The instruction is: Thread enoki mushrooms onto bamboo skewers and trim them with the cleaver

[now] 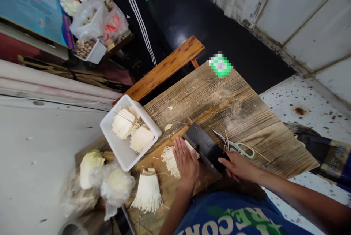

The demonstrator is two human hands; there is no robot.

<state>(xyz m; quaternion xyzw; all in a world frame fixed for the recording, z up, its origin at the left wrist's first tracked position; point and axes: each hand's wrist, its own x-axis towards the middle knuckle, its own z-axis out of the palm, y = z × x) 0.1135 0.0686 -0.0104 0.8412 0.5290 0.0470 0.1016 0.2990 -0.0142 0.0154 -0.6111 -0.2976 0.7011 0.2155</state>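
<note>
On the wooden bench [246, 118], a pale bundle of enoki mushrooms [170, 159] lies flat under the left hand [186, 161], fingers spread and pressing down. The right hand [238, 167], just beside, closes around the handle of a black cleaver [204, 145] touching the mushrooms.

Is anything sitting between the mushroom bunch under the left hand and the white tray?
Nothing visible. The left hand presses the mushroom bunch on the cutting board; the white tray lies just beyond it, with only bare board between. The cleaver, in the right hand, is on the opposite side.
</note>
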